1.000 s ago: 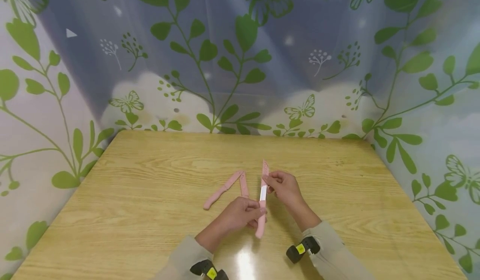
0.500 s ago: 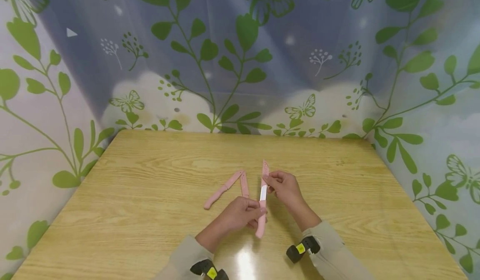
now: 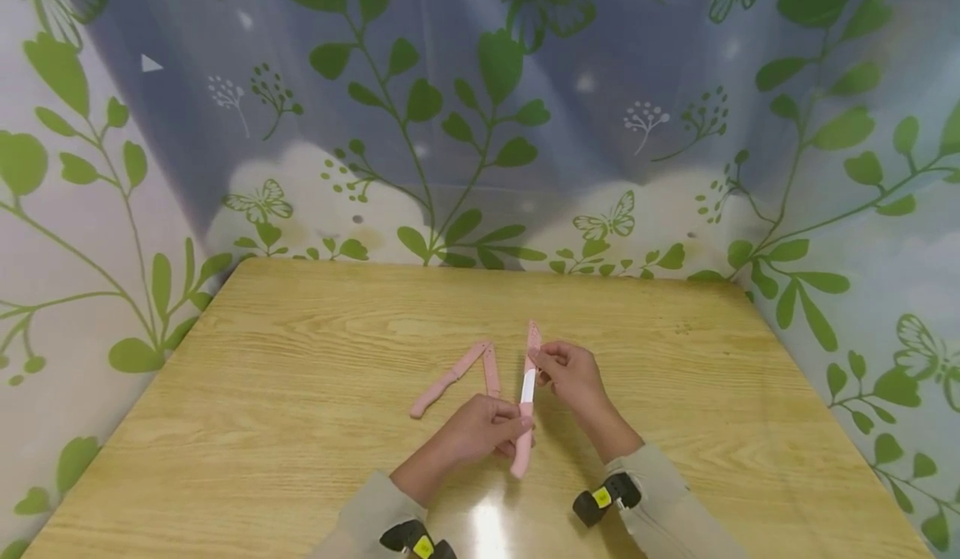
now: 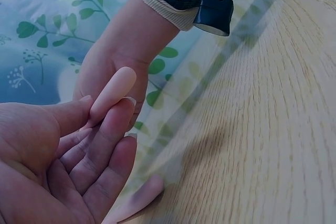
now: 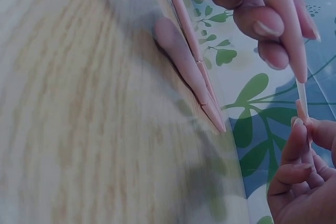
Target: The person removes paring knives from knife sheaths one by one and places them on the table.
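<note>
A pink-handled knife [image 3: 522,451] is held up over the table, tip pointing away, with a strip of its bright blade [image 3: 528,387] bare. My left hand [image 3: 480,430] pinches the handle between thumb and fingers. With thumb and fingertips, my right hand [image 3: 573,376] pinches the pink sheath [image 3: 533,336], dotted with small holes, which covers the outer blade. In the left wrist view the handle's rounded end [image 4: 119,85] sticks out above my left fingers. The right wrist view shows the blade as a thin line between handle [image 5: 283,19] and sheath [image 5: 302,109].
Two more pink knives in sheaths lie on the wooden table [image 3: 315,334], tips together in a V: one to the left [image 3: 442,386], another [image 3: 491,367] partly behind my left hand. Leaf-patterned cloth [image 3: 420,126] hangs along the back and sides.
The head view has shifted slightly. The knife has turned a little, its sheathed tip slightly further right. Both hands keep the same holds.
</note>
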Demonstrator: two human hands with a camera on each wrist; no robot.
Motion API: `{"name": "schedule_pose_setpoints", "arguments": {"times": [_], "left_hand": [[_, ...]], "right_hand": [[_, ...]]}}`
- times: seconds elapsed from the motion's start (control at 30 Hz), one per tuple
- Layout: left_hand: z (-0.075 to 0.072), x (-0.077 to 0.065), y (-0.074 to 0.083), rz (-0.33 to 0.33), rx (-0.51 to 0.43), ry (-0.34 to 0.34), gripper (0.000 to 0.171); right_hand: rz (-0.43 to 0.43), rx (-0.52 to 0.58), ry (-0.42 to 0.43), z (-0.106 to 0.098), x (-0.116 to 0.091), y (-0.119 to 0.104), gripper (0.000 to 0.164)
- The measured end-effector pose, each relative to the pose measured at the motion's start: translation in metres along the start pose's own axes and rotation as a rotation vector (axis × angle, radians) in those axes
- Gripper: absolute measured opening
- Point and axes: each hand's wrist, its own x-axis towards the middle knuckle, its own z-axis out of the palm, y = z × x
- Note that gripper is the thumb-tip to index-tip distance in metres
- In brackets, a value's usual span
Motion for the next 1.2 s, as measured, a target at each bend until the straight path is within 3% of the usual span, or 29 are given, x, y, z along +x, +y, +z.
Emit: {"name": "schedule_pose_setpoints", "arguments": {"times": [0.7,1.2], "left_hand": [[0.0009,-0.0008,0.0034,-0.005,-0.023,-0.007,0.023],[0.0010,-0.0003,0.0049,0.009,0.015,-0.036,0.024]], "right_hand": [[0.009,0.039,0.059,-0.0043,-0.0007,-0.0036,0.030],[-0.003,0.074,0.068,-0.0054,-0.0021,-0.0039,0.028]]}}
